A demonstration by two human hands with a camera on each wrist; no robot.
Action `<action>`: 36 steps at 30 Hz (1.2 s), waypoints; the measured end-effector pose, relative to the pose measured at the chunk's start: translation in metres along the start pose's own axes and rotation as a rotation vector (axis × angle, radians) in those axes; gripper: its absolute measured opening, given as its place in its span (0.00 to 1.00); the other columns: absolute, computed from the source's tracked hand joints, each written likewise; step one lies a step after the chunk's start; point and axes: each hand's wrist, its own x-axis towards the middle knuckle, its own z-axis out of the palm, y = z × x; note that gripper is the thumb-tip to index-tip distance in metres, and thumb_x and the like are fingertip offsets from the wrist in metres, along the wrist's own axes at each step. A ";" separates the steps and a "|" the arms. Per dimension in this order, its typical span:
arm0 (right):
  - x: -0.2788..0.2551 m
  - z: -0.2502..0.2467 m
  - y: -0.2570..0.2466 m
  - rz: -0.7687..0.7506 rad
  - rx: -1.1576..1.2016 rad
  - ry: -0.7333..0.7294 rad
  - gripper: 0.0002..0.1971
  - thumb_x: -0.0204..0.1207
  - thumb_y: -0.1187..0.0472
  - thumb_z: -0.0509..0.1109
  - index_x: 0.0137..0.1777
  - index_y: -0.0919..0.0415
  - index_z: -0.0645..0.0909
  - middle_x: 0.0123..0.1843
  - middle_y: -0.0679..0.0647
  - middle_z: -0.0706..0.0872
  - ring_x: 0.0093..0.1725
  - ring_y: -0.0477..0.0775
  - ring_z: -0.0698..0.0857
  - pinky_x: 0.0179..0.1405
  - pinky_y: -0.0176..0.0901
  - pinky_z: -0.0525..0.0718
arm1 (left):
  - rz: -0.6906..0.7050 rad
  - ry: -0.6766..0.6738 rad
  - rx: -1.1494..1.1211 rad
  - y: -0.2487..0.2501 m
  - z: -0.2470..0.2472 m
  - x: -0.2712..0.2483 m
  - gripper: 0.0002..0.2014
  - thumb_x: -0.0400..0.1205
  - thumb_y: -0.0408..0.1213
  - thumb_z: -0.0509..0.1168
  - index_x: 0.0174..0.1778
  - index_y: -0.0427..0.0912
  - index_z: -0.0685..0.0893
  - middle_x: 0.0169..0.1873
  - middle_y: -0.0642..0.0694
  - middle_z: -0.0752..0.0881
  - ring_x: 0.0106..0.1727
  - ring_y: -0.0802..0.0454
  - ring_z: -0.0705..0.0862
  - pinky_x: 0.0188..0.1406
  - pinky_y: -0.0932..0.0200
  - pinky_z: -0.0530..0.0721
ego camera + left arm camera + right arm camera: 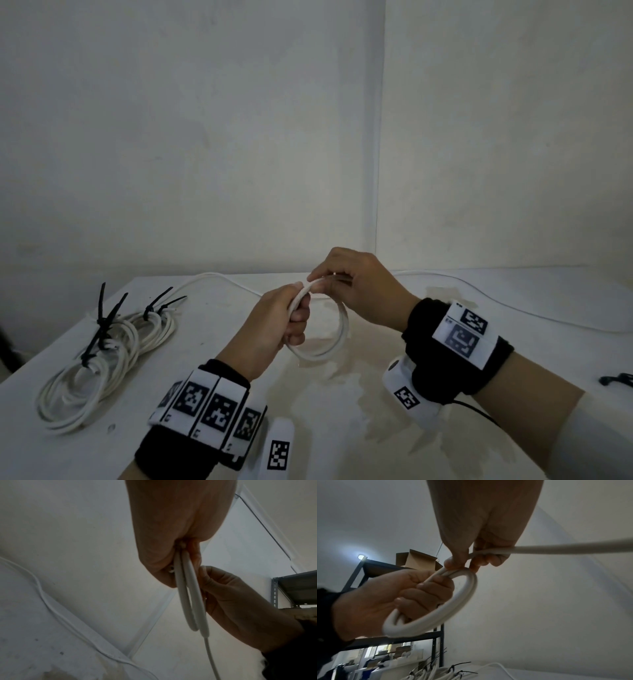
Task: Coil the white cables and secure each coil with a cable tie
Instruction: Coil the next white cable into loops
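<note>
My left hand (pixel 291 313) grips the top of a small white cable coil (pixel 337 337) held above the table; its loops hang down from my fist (pixel 412 592). My right hand (pixel 337 277) pinches the cable at the top of the coil (pixel 462 586), right beside the left hand's fingers. The loose white cable (pixel 534 308) trails off to the right across the table, and another stretch (pixel 219 278) runs along the back edge. In the left wrist view two loops (pixel 190 595) hang edge-on from my left hand.
Several finished white coils (pixel 102 356) bound with black cable ties (pixel 106 318) lie at the table's left. A loose black cable tie (pixel 616 379) lies at the right edge. The white table (pixel 342 411) meets a wall corner behind. A metal shelf (pixel 368 566) stands left.
</note>
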 end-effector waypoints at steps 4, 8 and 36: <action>0.003 -0.003 0.010 0.056 -0.007 -0.037 0.09 0.76 0.66 0.69 0.53 0.65 0.87 0.35 0.37 0.78 0.36 0.31 0.79 0.39 0.21 0.71 | -0.012 0.008 -0.041 0.001 -0.002 -0.001 0.19 0.86 0.41 0.50 0.28 0.41 0.71 0.16 0.52 0.64 0.14 0.59 0.58 0.16 0.66 0.60; 0.005 0.003 0.015 0.093 0.004 -0.069 0.12 0.79 0.67 0.65 0.59 0.63 0.85 0.36 0.36 0.77 0.38 0.30 0.79 0.42 0.23 0.74 | 0.016 0.035 -0.001 -0.001 -0.003 -0.003 0.18 0.85 0.44 0.54 0.30 0.42 0.69 0.18 0.53 0.61 0.17 0.59 0.57 0.16 0.67 0.59; -0.039 0.036 0.034 0.380 -0.275 -0.286 0.11 0.85 0.60 0.51 0.62 0.63 0.67 0.46 0.59 0.80 0.42 0.61 0.76 0.40 0.48 0.69 | 0.291 0.399 -0.494 0.013 -0.046 0.023 0.18 0.86 0.44 0.53 0.29 0.45 0.66 0.14 0.56 0.64 0.14 0.61 0.60 0.12 0.70 0.62</action>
